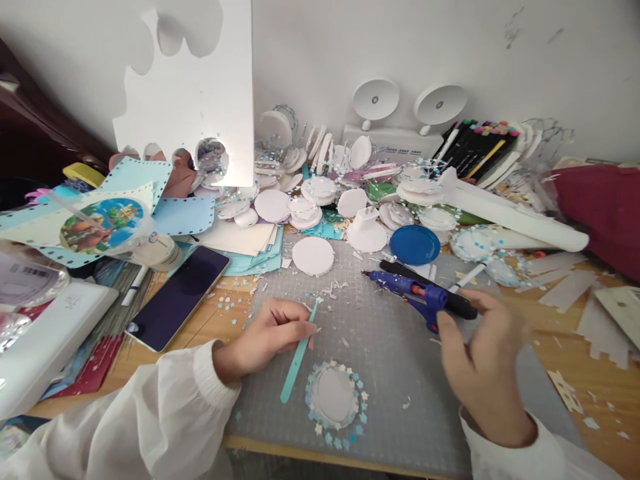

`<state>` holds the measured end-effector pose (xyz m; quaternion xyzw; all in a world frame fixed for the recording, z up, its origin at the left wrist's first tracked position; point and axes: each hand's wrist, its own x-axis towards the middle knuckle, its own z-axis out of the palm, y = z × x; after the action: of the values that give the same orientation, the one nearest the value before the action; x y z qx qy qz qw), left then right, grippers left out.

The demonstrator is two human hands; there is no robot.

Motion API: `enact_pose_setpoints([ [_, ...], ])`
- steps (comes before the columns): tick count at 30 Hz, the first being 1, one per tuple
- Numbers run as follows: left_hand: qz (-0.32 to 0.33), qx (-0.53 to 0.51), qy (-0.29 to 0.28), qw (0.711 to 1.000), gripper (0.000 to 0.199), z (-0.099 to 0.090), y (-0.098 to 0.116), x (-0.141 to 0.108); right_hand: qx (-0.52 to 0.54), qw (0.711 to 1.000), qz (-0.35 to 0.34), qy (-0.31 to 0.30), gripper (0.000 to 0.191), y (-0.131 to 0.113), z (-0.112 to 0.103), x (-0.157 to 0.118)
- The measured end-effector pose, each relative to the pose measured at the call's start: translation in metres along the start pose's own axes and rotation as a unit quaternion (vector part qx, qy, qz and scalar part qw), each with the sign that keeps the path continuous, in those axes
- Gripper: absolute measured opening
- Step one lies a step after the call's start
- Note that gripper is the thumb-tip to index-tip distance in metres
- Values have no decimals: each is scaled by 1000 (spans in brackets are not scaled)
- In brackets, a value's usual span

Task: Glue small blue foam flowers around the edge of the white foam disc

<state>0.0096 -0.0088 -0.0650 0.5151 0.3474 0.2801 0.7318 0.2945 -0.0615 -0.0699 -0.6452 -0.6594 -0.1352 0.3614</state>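
Okay, left hand [270, 337] pinches teal strip [295, 368], eleven o'clock of star-edged disc [334, 395]; right hand [485, 357], thumb and fingers apart, at blue glue gun [401, 288], one o'clock; contact unclear.

In front of us rises a pale, plain wall [310, 60], off-white turning greyish, with a few dark scuffs [513, 28] high on the right. We see a light-brown wooden desk [213, 327] set against it, its grain showing at both sides. At the far left stands a dark reddish-brown piece of furniture [43, 100], cut off by our view. A white twin-headed lamp [395, 140] backs onto the wall. Soft light reaches us fairly evenly; beneath the desk's front edge, all is too dim to make out.
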Motion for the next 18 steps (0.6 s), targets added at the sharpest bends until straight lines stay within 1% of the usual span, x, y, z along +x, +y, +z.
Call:
enact_pose_setpoints([
  [1, 2, 11, -4, 1000, 31, 0, -1, 0, -30, 998, -2, -47, 32, 2, 5, -4],
  [3, 2, 21, -6, 1000, 32, -1, -1, 0, -88, 990, -7, -114, 28, 3, 15, -10],
  [5, 1, 28, -8, 1000, 33, -2, -2, 0, -123, 981, 5, -149, 26, 2, 22, -10],
  [6, 2, 34, -11, 999, 34, -2, -1, 0, -122, 981, 19, -153, 26, 1, 23, -7],
  [8, 5, 49, -20, 999, 35, -1, -1, 0, -82, 984, 63, -146, 29, -1, 24, 1],
  [10, 12, 65, -29, 997, 36, 0, 0, 0, -12, 983, 122, -134, 32, -5, 22, 10],
  [12, 21, 79, -36, 996, 37, 1, 2, 0, 63, 974, 173, -129, 31, -11, 21, 14],
  [13, 25, 88, -39, 995, 37, 2, 3, 1, 95, 969, 188, -129, 29, -14, 21, 14],
  [15, 31, 110, -46, 992, 36, 3, 5, 1, 145, 960, 199, -130, 23, -19, 21, 10],
  [18, 27, 137, -55, 989, 35, 5, 7, 1, 170, 958, 190, -129, 17, -23, 22, 3],
])
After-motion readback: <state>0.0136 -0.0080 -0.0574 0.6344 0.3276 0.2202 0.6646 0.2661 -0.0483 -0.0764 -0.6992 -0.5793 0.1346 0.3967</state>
